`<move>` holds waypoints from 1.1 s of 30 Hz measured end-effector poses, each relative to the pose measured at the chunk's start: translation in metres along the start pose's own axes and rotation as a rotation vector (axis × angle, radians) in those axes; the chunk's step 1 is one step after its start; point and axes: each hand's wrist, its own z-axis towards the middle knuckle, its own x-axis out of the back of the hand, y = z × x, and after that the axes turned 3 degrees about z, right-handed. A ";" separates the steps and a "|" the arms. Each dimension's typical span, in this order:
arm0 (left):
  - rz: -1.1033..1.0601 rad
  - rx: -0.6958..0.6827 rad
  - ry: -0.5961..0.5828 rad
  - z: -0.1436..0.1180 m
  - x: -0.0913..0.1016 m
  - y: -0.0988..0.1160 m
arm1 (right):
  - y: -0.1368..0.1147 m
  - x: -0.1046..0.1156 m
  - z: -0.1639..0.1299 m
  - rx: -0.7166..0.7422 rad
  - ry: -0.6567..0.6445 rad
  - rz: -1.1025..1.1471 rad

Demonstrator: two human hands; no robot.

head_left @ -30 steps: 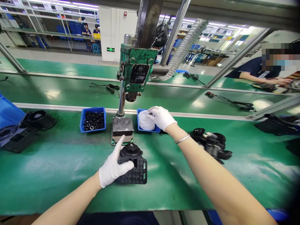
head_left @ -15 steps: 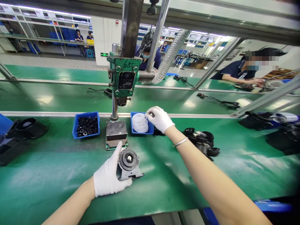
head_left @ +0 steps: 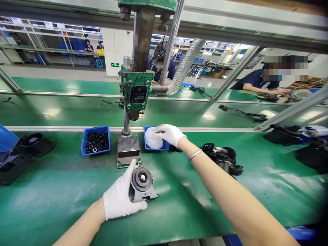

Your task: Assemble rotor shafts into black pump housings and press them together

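Head camera: we are holding with our gloved left hand point(head_left: 120, 201) a black motor housing point(head_left: 141, 184), tilted on the green belt point(head_left: 64, 191). Our right hand point(head_left: 167, 134) is resting, fingers curled, on white rings point(head_left: 151, 138) inside the blue bin point(head_left: 165, 147).

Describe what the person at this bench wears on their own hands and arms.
Both hands wear thin, snug white gloves that end at the wrist: the left hand and the right hand. The forearms are bare, with no sleeves in view. A slim silver bangle circles the right wrist. No watch or markings show.
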 end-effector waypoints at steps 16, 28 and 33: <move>0.005 0.005 -0.022 0.001 0.007 0.005 | 0.004 0.007 -0.007 -0.071 -0.011 0.169; -0.072 0.002 -0.047 0.001 0.009 0.002 | 0.001 0.004 -0.009 -0.148 0.055 0.311; -0.206 -0.082 0.022 0.000 0.015 0.000 | -0.017 0.023 -0.026 -0.152 0.280 0.285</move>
